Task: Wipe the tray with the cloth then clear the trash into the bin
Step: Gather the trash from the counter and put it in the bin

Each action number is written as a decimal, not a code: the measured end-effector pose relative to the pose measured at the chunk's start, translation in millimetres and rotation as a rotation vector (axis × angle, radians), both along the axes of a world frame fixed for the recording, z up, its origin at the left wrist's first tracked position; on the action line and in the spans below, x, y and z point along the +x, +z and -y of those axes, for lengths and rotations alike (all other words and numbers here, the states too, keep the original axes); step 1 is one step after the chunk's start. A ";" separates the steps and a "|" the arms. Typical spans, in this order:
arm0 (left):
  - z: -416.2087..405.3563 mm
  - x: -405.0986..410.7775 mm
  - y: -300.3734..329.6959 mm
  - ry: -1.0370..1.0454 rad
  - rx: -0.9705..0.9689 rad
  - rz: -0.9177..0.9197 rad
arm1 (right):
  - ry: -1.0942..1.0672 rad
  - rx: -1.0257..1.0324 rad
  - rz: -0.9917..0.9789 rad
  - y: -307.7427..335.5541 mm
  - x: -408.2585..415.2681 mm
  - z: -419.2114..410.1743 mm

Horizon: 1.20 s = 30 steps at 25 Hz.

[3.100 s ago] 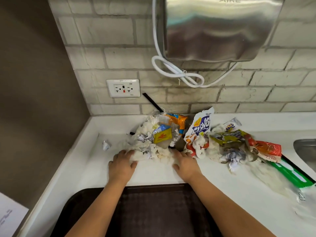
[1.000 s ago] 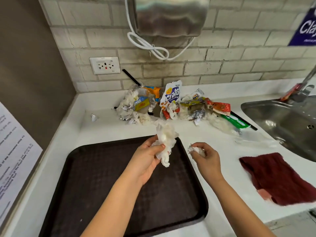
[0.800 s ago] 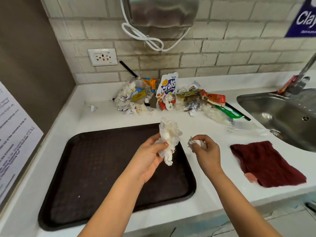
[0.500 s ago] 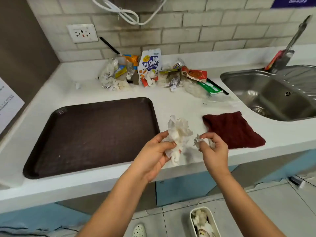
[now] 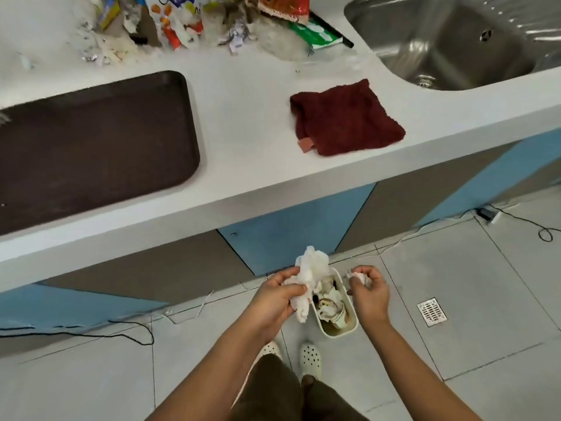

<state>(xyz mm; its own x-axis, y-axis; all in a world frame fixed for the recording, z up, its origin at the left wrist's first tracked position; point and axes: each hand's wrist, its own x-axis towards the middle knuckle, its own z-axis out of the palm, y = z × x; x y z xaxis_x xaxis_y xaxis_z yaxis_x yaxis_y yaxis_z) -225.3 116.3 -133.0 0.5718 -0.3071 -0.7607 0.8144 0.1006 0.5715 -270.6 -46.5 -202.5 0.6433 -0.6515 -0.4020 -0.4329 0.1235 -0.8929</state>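
My left hand grips a big crumpled white tissue just over the left rim of a small white bin on the floor. My right hand pinches a small tissue wad above the bin's right side. The bin holds paper and cup trash. On the white counter lie the dark brown tray, the dark red cloth to its right, and a trash pile of wrappers and tissues at the back.
A steel sink is set in the counter at the right. Cables trail on the tiled floor, and a floor drain lies right of the bin. My feet in white clogs stand just behind the bin.
Both hands picked tissue from the pile, drew back over the tray and counter edge, and came down over the floor bin. The view has tilted down to the floor.
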 end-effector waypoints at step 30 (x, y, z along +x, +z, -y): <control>137.5 16.9 -406.6 0.055 0.261 -0.479 | -0.018 0.255 -0.501 -352.2 -47.8 54.5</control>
<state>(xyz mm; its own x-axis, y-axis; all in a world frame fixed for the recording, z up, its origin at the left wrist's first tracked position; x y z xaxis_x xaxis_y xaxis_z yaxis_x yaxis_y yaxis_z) -208.3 -21.2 -539.5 0.1524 -0.0524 -0.9869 0.9872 0.0552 0.1495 -318.5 -101.0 -554.7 0.3229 -0.5029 -0.8018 -0.7923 0.3197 -0.5197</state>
